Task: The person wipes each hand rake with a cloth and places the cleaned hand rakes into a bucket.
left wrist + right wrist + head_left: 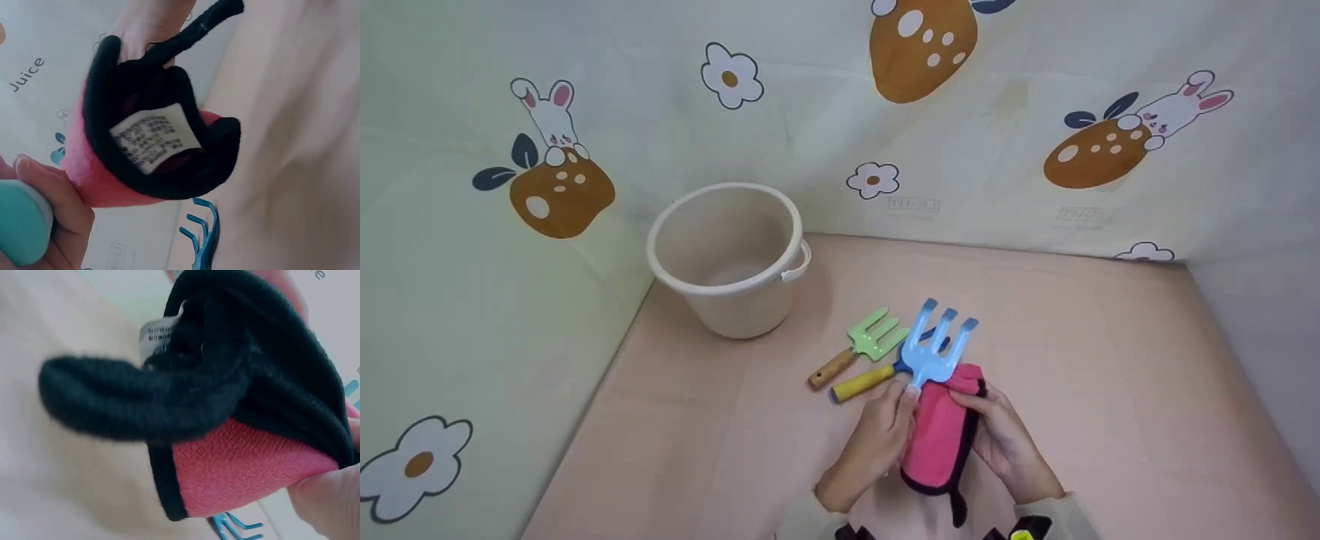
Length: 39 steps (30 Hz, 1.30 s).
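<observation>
Left hand (pixel 877 424): fingers wrapped around the teal handle (pixel 22 225) of the light-blue three-tined hand rake (pixel 926 364). Right hand (pixel 1001 431): fingers pinching the pink black-edged cloth (pixel 934 442) near its upper end. Both items are held above the bench (pixel 1110 375), cloth just beside rake. Expected handling: cloth light, soft and prone to unfold; grip at the bound edge. Rake probably light and rigid; grip the smooth-looking handle, clear of the tines.
</observation>
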Each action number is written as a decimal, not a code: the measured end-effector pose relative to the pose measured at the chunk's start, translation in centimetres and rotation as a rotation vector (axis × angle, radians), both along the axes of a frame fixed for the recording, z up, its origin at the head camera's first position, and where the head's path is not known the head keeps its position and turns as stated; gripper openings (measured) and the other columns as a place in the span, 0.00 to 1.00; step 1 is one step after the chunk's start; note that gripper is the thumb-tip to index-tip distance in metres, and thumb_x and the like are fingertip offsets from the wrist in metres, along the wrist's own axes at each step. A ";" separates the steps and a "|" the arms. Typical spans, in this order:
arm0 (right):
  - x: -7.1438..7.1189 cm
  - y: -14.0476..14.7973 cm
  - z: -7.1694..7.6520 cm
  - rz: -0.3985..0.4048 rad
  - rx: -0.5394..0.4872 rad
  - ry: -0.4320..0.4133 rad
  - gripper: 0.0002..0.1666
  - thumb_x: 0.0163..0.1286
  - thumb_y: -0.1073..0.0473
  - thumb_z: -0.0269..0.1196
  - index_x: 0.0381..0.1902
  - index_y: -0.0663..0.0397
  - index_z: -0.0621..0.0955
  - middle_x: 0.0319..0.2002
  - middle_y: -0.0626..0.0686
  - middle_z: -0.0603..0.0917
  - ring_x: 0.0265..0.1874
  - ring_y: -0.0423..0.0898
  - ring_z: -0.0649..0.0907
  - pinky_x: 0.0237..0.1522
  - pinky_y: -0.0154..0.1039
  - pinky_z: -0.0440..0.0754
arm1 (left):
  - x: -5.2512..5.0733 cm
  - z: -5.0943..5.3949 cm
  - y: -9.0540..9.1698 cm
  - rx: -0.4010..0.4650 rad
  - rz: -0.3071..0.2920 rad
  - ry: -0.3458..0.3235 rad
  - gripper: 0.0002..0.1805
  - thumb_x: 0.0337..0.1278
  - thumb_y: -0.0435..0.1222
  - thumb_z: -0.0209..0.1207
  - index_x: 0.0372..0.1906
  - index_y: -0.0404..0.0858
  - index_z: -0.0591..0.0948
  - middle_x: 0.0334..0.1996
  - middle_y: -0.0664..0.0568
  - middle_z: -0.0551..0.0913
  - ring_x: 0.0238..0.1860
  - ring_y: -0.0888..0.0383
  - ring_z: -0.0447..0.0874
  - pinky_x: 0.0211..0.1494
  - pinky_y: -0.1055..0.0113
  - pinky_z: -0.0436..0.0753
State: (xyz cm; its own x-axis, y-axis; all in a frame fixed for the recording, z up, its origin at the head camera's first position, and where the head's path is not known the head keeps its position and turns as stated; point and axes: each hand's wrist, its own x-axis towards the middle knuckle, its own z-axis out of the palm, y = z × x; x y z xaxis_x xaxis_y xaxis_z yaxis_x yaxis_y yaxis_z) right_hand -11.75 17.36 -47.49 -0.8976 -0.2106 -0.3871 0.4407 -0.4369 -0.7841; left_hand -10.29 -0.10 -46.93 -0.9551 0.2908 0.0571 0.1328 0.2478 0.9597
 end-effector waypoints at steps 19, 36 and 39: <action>0.1 -0.8 -1.2 -0.230 -0.270 -0.095 0.25 0.71 0.69 0.44 0.64 0.54 0.56 0.52 0.49 0.74 0.49 0.38 0.78 0.56 0.37 0.75 | -0.4 -1.0 0.3 -0.309 0.010 0.066 0.23 0.74 0.44 0.33 0.61 0.32 0.64 0.36 0.49 0.74 0.40 0.60 0.74 0.43 0.69 0.78; -0.4 0.8 1.0 -0.304 -0.399 -0.085 0.23 0.72 0.66 0.41 0.63 0.46 0.57 0.60 0.44 0.64 0.60 0.38 0.67 0.60 0.31 0.69 | 0.3 0.4 0.0 -0.284 -0.066 0.014 0.17 0.74 0.46 0.35 0.36 0.39 0.67 0.19 0.59 0.59 0.21 0.66 0.60 0.25 0.76 0.64; -0.5 1.2 1.5 -0.339 -0.419 -0.093 0.23 0.72 0.66 0.41 0.63 0.45 0.58 0.60 0.44 0.64 0.59 0.38 0.66 0.59 0.31 0.69 | 0.4 0.4 -0.1 -0.284 -0.101 -0.019 0.18 0.74 0.47 0.33 0.36 0.39 0.67 0.19 0.59 0.59 0.21 0.67 0.60 0.25 0.76 0.63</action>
State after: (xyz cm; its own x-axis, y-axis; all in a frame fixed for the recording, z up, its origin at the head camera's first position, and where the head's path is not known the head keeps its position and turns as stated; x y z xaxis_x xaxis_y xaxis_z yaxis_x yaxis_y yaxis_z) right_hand -12.29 18.57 -45.95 -0.9078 -0.0685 -0.4137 0.2802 -0.8331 -0.4768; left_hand -9.85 -0.17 -46.49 -0.9208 0.3857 -0.0580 0.1528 0.4935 0.8562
